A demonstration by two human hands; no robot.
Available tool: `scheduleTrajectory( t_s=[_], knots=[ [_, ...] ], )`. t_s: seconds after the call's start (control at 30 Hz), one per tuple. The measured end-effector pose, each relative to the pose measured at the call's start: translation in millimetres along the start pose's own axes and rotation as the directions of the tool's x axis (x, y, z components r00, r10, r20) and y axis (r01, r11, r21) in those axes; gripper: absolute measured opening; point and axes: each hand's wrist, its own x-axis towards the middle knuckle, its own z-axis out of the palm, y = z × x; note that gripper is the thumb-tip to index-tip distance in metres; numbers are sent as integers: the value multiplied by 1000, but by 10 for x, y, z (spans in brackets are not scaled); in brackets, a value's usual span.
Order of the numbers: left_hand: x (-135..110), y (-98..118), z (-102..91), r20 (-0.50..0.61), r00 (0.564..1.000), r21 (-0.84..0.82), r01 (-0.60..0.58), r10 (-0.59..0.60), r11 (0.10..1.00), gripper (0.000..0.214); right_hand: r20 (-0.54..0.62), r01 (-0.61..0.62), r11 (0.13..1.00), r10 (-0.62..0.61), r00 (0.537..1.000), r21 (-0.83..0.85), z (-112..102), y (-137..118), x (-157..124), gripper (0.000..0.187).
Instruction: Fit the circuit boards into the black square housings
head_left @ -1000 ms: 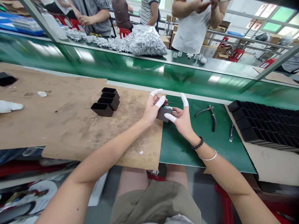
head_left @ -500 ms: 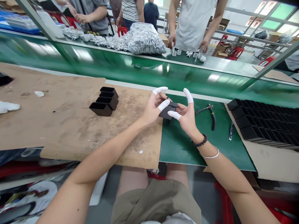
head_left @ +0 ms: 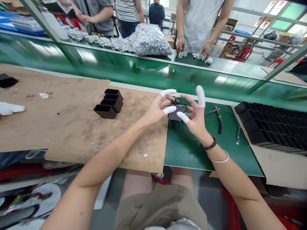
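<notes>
Left hand [head_left: 156, 111] and right hand [head_left: 197, 121] both held one black box [head_left: 174, 116] between them | box was over green desk [head_left: 187, 153], near brown sheet [head_left: 148, 139] | pliers [head_left: 220, 124] lay right of it

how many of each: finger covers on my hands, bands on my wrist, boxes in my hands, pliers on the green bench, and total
White finger covers: 4 (2 on the left hand, 2 on the right hand)
Wrist bands: 2
Dark box: 1
Pliers: 1
Total: 8
</notes>
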Motion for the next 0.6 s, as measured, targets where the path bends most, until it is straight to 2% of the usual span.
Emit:
scheduleTrajectory(
  t_s=[0.1,0.2,0.27,0.33,0.43,0.5,0.6],
  knots=[
    [53,40,-99,71,994,-32,83,-81,996,67,61,17,1000,-18,998,22,10,2,-32,81],
    [121,93,-259,97,979,-102,190,-180,977,60,80,2,999,-5,997,40,104,-18,-102,74],
    [166,111,-382,21,976,-198,214,-215,956,47,102,19,1000,-20,995,11,209,-41,-166,69],
    [205,103,-492,-123,965,-285,189,-232,940,35,176,79,995,-66,982,-66,326,-57,-229,62],
    [248,50,-587,-302,906,-403,162,-298,901,30,334,258,949,-188,924,-181,476,-52,-297,55],
    [264,11,-592,-324,873,-484,178,-365,857,30,382,383,900,-286,879,-208,530,-31,-323,54],
    [267,-11,-543,-294,856,-546,215,-426,810,32,377,501,836,-401,835,-221,535,19,-352,58]
  ],
)
